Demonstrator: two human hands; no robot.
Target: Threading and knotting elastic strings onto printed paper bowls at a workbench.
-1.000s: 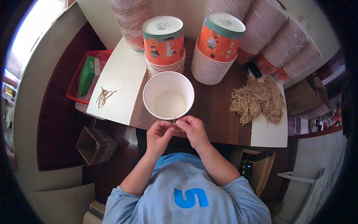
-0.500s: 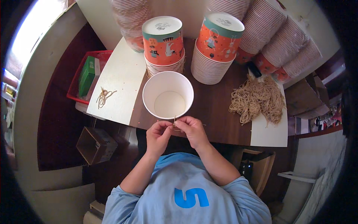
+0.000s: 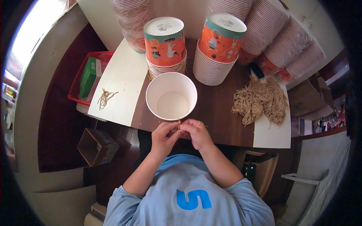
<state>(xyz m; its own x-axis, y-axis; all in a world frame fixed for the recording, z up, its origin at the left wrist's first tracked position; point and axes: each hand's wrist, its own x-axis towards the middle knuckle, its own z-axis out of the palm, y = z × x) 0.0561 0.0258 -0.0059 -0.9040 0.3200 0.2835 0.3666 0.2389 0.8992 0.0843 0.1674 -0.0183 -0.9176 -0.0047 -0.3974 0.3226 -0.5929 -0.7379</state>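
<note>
The white paper bucket [image 3: 171,96] stood open-mouthed and upright on the dark wooden table [image 3: 218,109], directly ahead of your two hands, its near rim just beyond your fingertips. Its axis ran straight up toward the camera, so the rim faced you as a full circle.

Your left hand [image 3: 163,136] and right hand [image 3: 197,132] met at the table's near edge, fingers curled inward and pinched together on a thin tan string [image 3: 178,122] that rose to the bucket's near rim. Whether the string passed through the wall or merely lay against it, I could not tell. Both hands sat about equally close to the bucket; your right thumb and forefinger lay slightly nearer the string's top end.

Your forearms came up from the lower edge and converged, elbows out, wrists bent toward each other.

Beyond the bucket stood two stacks of patterned orange buckets [image 3: 165,41], and to your right a loose heap of tan strings [image 3: 260,100] lay well apart from your hands.
</note>
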